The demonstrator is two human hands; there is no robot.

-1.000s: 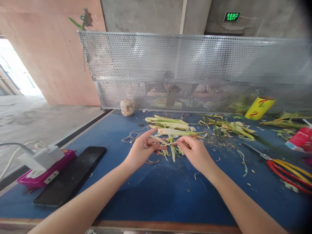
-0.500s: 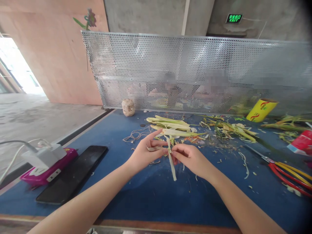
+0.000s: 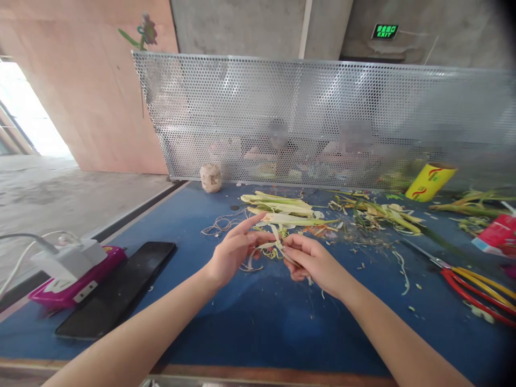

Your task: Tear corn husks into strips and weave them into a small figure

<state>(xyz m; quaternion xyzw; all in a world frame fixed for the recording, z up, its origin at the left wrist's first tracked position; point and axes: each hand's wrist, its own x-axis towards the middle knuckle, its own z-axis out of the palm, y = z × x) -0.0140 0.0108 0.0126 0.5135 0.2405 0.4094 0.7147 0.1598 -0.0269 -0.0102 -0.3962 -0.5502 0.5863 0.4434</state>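
Pale leaf strips (image 3: 277, 243), crossed in a small knot-like cluster, stand out from the fingertips of my right hand (image 3: 312, 260). Its thumb and fingers are closed on them, and part of the strips is hidden behind those fingers. My left hand (image 3: 234, 251) is at the left side of the cluster, index finger raised and the other fingers stretched toward the strips; whether they touch is unclear. One loose strip end hangs below the left fingers. Just beyond the hands lie long pale-green leaf sheaths (image 3: 282, 204), one with its tip close to the left index finger.
Scissors (image 3: 447, 266) with red and yellow handles lie right, below leaf scraps (image 3: 379, 212). A yellow roll (image 3: 430, 183) and a red carton (image 3: 497, 235) are farther right. Left are a phone (image 3: 116, 290), a purple power strip (image 3: 80, 285) and twine (image 3: 221, 224). A perforated metal screen (image 3: 242, 107) borders the back.
The strip that hung down between the hands has been drawn toward my right hand. My left fingers have loosened from their pinch, and another strip now hangs below them.
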